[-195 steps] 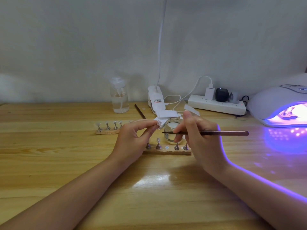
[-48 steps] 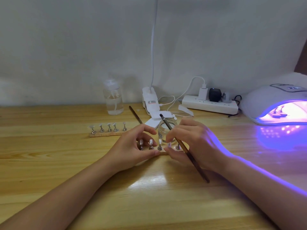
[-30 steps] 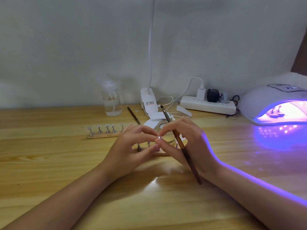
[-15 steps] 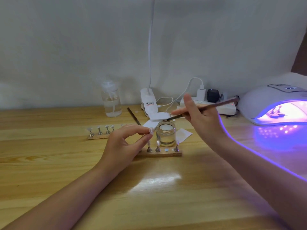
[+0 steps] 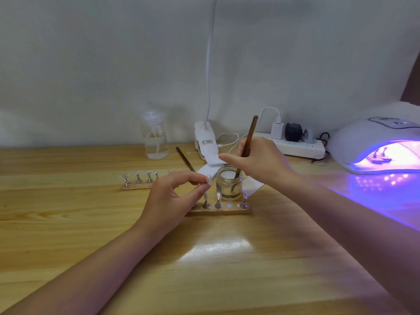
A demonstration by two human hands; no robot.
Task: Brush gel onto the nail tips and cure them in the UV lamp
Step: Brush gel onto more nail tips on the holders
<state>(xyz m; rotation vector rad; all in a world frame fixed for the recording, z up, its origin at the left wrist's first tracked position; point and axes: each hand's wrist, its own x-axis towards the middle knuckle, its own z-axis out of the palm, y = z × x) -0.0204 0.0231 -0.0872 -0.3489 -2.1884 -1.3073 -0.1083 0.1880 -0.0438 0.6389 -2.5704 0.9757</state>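
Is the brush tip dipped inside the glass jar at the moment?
Yes, the right hand holds the brush upright, its tip down inside the glass jar.

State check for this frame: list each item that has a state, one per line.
UV lamp: lit.
Glass jar: open, brush tip inside.
Brush: gripped by right hand.
Nail tip: pinched by left hand.
Near holder strip: one spot empty.

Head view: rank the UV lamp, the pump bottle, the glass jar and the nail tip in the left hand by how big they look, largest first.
1. UV lamp, though cut off by the frame edge.
2. Pump bottle.
3. Glass jar, nearer the camera yet smaller-looking.
4. Nail tip pinched by the left hand.
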